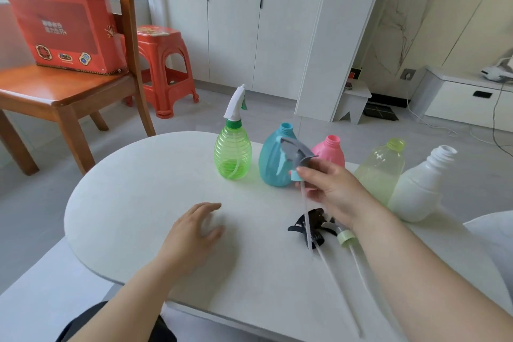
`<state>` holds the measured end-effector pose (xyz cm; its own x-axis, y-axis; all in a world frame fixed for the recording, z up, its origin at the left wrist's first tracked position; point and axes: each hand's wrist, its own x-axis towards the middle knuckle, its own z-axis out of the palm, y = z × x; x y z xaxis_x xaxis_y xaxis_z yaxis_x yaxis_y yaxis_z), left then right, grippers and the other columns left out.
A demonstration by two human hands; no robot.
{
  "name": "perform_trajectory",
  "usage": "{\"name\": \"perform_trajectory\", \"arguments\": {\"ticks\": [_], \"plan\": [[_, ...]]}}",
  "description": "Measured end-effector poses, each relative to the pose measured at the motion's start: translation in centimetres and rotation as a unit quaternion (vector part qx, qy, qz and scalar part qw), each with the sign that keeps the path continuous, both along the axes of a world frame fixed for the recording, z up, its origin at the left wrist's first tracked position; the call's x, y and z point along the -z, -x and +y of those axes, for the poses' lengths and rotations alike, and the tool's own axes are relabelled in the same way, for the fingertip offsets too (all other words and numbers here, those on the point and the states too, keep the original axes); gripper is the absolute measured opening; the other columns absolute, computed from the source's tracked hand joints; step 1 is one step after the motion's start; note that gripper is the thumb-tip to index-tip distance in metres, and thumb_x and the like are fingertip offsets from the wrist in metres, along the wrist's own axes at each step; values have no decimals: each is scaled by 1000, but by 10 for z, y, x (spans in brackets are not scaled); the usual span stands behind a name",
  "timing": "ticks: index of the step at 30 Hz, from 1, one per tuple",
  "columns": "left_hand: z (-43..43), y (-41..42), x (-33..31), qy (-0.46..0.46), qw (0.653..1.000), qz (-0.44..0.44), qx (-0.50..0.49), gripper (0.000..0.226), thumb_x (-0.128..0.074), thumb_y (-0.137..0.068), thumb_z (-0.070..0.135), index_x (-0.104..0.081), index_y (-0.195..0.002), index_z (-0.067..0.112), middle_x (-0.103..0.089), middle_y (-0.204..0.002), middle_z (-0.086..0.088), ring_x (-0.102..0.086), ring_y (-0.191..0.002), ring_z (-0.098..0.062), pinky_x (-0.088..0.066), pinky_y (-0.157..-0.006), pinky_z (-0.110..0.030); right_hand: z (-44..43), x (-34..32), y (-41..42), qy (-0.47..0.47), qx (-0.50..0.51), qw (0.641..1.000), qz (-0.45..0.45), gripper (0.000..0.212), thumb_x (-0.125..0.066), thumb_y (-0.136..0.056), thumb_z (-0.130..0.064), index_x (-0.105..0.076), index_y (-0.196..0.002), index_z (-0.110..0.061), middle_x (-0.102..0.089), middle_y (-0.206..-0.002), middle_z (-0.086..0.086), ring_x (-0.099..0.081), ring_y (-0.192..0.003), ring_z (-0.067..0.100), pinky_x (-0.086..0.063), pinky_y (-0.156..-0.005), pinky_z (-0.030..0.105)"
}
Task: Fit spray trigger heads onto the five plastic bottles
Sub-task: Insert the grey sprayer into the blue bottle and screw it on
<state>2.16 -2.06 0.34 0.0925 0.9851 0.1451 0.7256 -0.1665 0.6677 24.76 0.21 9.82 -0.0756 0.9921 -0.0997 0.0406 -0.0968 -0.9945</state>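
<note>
Green bottle [232, 155] alone of 5 wears a head, so 4 remain: right hand [330, 189] pinches the grey head [295, 153] before the teal bottle [274, 159], left hand [191, 236] loose, holding nothing.

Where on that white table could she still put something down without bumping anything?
The widest bare patch is the table's left side, bordered by the green bottle and the left hand. The near edge between both forearms is bare too. It is crowded along the back row of bottles and around the loose trigger heads under the right hand.
</note>
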Motion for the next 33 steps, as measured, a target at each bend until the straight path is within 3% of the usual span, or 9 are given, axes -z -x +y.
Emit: {"name": "perform_trajectory", "arguments": {"ticks": [2,7,10,14,18,22,26,29,33], "plan": [[7,-13,-13,-11,999,-45,13,44,-58,-83,24,-45,-125,21,-48,-131,2,-45,-119,-13,-29,-91,-17,0,0,-11,-13,42,998,54,15,-55,-82,-7,-57,-77,-21,-52,-73,0,-43,-60,8,-37,-48,11],[47,-59,-48,-6,993,-108,51,61,-60,-82,26,-29,-134,24,-38,-133,7,-36,-119,-8,-27,-93,-19,1,5,-33,-56,71,986,142,22,-52,-81,1,-58,-72,-18,-64,-53,-10,-53,-50,2,-43,-45,12],[74,-81,-56,-9,996,-85,37,69,-61,-80,28,-22,-137,22,-29,-145,1,-30,-131,-14,-24,-96,-21,5,2,-41,-101,45,985,132,24,-55,-78,2,-62,-73,-21,-67,-57,-12,-59,-56,-1,-47,-51,12],[103,-97,-61,-17,999,-44,5,76,-66,-76,31,-22,-138,19,-29,-146,-3,-29,-132,-18,-26,-100,-25,14,-2,-50,-129,38,982,131,25,-56,-78,1,-61,-73,-22,-68,-61,-11,-58,-59,4,-48,-55,15],[122,-111,-61,32,995,-98,0,98,-76,-66,30,-13,-140,20,-27,-146,-6,-30,-132,-22,-32,-104,-36,23,3,-58,-113,43,985,126,22,-55,-78,1,-59,-75,-20,-63,-70,-5,-57,-66,10,-49,-56,19],[132,-116,-49,77,986,-145,-7,116,-80,-61,24,3,-141,24,-27,-146,-3,-31,-131,-25,-36,-102,-40,29,10,-64,-108,32,984,138,19,-56,-77,0,-60,-76,-19,-67,-64,-7,-60,-61,7,-50,-53,17],[136,-119,-38,34,985,-168,-17,111,-81,-59,24,-6,-140,26,-38,-138,0,-40,-123,-21,-36,-91,-29,31,16,-66,-106,30,986,128,18,-57,-75,-1,-60,-76,-19,-65,-74,-1,-59,-70,15,-50,-53,19],[136,-121,-35,-4,989,-142,-25,98,-80,-58,27,-20,-135,25,-43,-132,-2,-44,-117,-21,-38,-91,-29,30,18,-67,-113,19,986,124,13,-63,-66,-9,-62,-74,-20,-65,-82,4,-59,-74,19,-52,-55,20],[128,-119,-35,-53,991,-120,-23,86,-79,-57,26,-31,-129,21,-46,-127,0,-43,-115,-21,-39,-93,-31,29,15,-70,-126,13,984,129,14,-61,-66,-8,-63,-70,-21,-67,-72,-1,-60,-67,16,-51,-55,20]]}}
